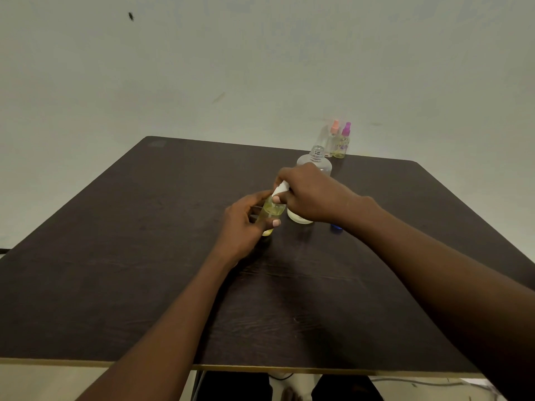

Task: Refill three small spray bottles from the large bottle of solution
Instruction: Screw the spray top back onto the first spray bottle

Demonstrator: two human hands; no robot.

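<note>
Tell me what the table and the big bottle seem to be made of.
The table looks like wood or wood-look laminate, dark brown and matte: grain lines show. The big bottle is probably clear plastic, maybe glass: see-through, with a threaded open neck.

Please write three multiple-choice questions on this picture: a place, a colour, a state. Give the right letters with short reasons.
1. The small clear orange-capped spray bottle and purple-capped one stand at the dark brown table's: A) far edge B) near edge C) left edge
2. Liquid in the small clear bottle the left hand grips: A) blue B) pale yellow C) red
3. The right hand: A) lies flat B) pinches the white spray cap C) is out of view
1 A, farthest from the camera; 2 B, yellow shows through; 3 B, its fingers curl round it.
</note>
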